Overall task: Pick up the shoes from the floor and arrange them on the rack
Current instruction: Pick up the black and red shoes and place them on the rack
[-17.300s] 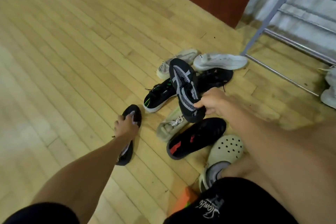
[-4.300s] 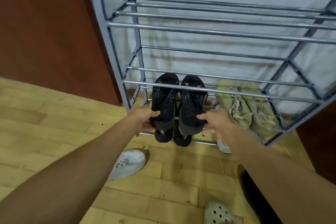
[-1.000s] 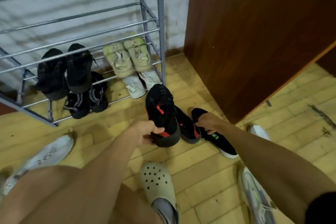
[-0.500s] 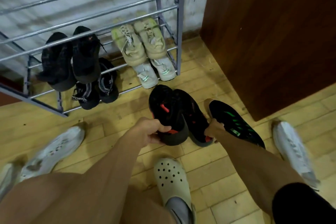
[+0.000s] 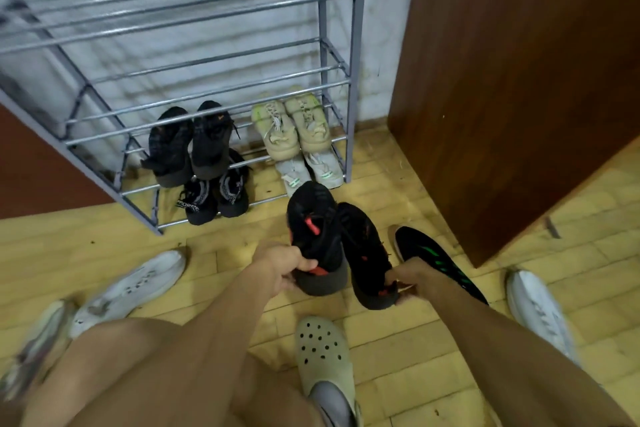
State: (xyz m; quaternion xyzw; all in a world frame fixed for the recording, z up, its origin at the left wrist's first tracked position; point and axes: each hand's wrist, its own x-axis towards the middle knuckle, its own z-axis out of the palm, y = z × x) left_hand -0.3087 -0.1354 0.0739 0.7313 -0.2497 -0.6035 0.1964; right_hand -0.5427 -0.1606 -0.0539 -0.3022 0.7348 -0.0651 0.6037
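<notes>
Head view: the left hand (image 5: 282,265) is clenched on the heel of one black shoe with red marks (image 5: 317,239), held toe-forward above the floor (image 5: 221,260); the right hand (image 5: 403,279) pinches the heel of the matching black shoe (image 5: 367,255), which hangs lower and tilts to the right, just beside the first. Both shoes are in front of the rack (image 5: 353,55), near its right front post and not yet on any shelf. Judged from this position, the pair is on its way to a shelf. The chief risks: the right shoe, held only by fingertips at its heel, could slip and drop; a toe could catch a front bar and tip the shoe off; and shoes pushed in carelessly could knock the pairs already stored, since the shelves are only spaced bars. The rack holds, on its second shelf from the bottom, a black pair (image 5: 188,144) at left and a beige pair (image 5: 292,125) at right; on the bottom shelf, a black-and-white pair (image 5: 214,198) at left and a pale grey pair (image 5: 310,173) at right. The upper shelves appear empty. Still on the floor are a black shoe with green marks (image 5: 438,262) just right of the right hand, a white shoe (image 5: 538,312) at far right, another white shoe (image 5: 131,288) at left, and a blurred shoe (image 5: 34,347) at the left edge. A perforated clog (image 5: 323,354) is worn on the person's foot.
</notes>
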